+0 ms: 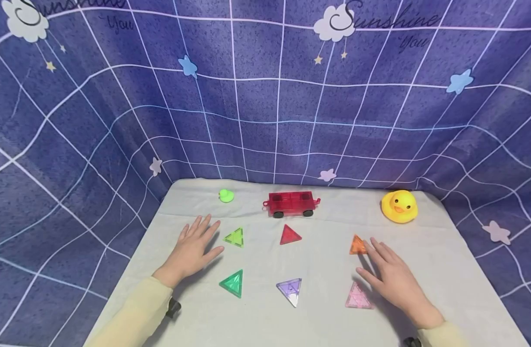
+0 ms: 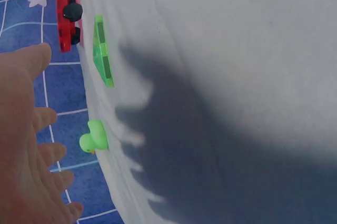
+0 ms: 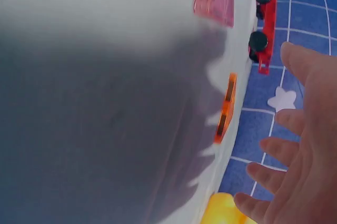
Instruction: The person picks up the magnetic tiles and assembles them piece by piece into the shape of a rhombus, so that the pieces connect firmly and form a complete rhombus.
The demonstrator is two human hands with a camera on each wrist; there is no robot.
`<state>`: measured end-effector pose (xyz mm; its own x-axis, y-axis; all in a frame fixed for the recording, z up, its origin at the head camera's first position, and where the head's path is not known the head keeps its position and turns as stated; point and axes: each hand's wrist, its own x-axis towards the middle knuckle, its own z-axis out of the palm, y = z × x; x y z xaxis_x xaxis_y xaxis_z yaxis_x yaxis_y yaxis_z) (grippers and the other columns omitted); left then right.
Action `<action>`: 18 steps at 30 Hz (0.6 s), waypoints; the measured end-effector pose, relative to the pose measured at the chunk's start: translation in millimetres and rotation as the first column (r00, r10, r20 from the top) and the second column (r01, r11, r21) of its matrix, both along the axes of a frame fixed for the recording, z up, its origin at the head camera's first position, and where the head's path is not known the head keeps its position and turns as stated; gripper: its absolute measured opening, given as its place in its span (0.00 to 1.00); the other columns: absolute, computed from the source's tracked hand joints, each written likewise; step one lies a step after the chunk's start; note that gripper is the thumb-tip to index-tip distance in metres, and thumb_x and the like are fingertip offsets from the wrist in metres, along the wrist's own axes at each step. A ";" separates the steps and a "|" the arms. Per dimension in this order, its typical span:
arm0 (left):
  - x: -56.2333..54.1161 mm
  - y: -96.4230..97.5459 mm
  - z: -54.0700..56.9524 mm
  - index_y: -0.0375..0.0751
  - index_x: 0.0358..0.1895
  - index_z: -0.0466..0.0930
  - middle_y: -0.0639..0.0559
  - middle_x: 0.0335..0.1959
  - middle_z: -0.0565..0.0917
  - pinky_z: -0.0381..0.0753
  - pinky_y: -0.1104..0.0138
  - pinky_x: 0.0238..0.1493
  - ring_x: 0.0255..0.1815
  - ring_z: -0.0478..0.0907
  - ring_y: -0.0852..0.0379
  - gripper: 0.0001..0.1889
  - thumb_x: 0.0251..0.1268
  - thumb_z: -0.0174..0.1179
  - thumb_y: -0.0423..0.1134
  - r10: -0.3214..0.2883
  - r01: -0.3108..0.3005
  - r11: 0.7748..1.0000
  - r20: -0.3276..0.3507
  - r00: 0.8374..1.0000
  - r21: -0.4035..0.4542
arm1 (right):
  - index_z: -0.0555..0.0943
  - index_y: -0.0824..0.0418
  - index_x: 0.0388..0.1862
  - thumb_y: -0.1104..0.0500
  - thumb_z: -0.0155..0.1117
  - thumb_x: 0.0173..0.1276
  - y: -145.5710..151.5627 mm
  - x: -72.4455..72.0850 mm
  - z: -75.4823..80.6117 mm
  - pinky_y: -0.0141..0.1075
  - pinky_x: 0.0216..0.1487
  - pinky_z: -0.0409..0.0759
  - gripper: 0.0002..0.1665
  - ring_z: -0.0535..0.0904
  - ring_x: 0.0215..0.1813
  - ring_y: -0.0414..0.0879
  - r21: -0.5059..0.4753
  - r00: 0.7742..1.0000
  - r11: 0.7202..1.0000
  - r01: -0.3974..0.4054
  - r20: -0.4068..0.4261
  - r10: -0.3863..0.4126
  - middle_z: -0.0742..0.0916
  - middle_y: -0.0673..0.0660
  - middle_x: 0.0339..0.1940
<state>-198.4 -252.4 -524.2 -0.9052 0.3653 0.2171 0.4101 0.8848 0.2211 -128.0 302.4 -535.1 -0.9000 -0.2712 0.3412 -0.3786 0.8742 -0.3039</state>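
Observation:
My left hand (image 1: 193,251) hovers over the left of the table, fingers spread, holding nothing. Close to its thumb lies a lime green triangle tile (image 1: 235,237), with a dark green triangle tile (image 1: 233,283) nearer the front. On the right, my right hand (image 1: 393,278) is also spread above the cloth and holds nothing. Its fingertips overlap the edge of an orange triangle tile (image 1: 357,245) in the head view. A pink triangle tile (image 1: 358,297) lies beside its thumb. Between the hands are a red triangle tile (image 1: 290,234) and a purple triangle tile (image 1: 291,290).
A red toy wagon (image 1: 291,204) with black wheels stands at the back middle of the white-covered table (image 1: 256,318). A small green duck (image 1: 226,195) is at back left, a larger yellow duck (image 1: 400,206) at back right. Blue patterned fabric (image 1: 256,96) hangs around the table.

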 end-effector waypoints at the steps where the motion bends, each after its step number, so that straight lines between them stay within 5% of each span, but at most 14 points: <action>1: -0.2 0.2 -0.7 0.43 0.80 0.64 0.36 0.82 0.58 0.44 0.34 0.75 0.83 0.48 0.34 0.40 0.73 0.60 0.61 0.001 -0.001 1.000 0.002 1.000 -0.003 | 0.73 0.64 0.75 0.41 0.74 0.67 -2.0 -0.7 -0.5 0.65 0.67 0.66 0.46 0.69 0.71 0.74 0.000 1.000 1.000 -0.005 -0.003 0.005 0.75 0.71 0.73; 18: -2.3 11.1 -10.2 0.40 0.78 0.67 0.33 0.80 0.62 0.50 0.32 0.73 0.80 0.54 0.31 0.38 0.74 0.60 0.59 -0.039 0.039 0.999 -0.015 0.999 0.020 | 0.74 0.67 0.74 0.42 0.74 0.67 -42.4 -13.5 -4.7 0.64 0.69 0.65 0.46 0.67 0.75 0.70 0.020 0.994 0.994 -0.103 -0.021 0.103 0.74 0.71 0.74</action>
